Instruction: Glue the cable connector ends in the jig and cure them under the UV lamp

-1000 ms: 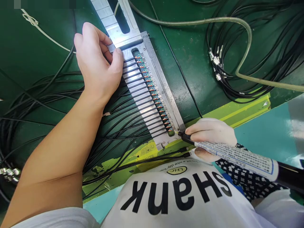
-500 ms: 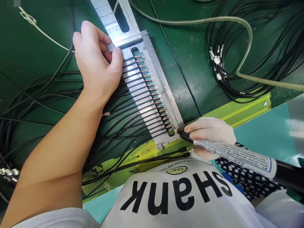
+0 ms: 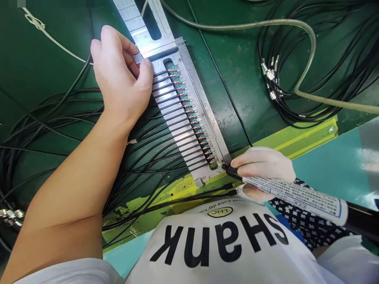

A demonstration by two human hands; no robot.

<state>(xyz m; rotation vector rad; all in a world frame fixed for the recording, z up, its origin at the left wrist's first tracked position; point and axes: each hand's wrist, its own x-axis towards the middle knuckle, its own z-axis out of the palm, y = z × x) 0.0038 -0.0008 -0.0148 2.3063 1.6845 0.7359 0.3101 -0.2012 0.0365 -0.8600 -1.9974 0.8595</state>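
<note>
A long metal fixture [image 3: 204,102] lies slanted on the green bench, with several thin black cables [image 3: 166,130] clamped side by side across it and a row of small green boards [image 3: 189,110] at their ends. My left hand [image 3: 121,79], bare, rests on the cables at the fixture's far end with its fingers curled and thumb pressed down. My right hand [image 3: 263,169], in a white glove, grips a pen-like tool [image 3: 296,193] with a printed sleeve. The tool's dark tip touches the near end of the board row.
Loops of black cable [image 3: 314,79] with metal connectors [image 3: 269,75] lie at the right, crossed by a pale hose [image 3: 304,47]. More black cable [image 3: 44,130] spreads at the left. A yellow-green strip [image 3: 296,138] edges the bench near my body.
Nearly nothing moved. The tool tip shifted slightly up and back at the near end of the board row. My left hand stayed in place.
</note>
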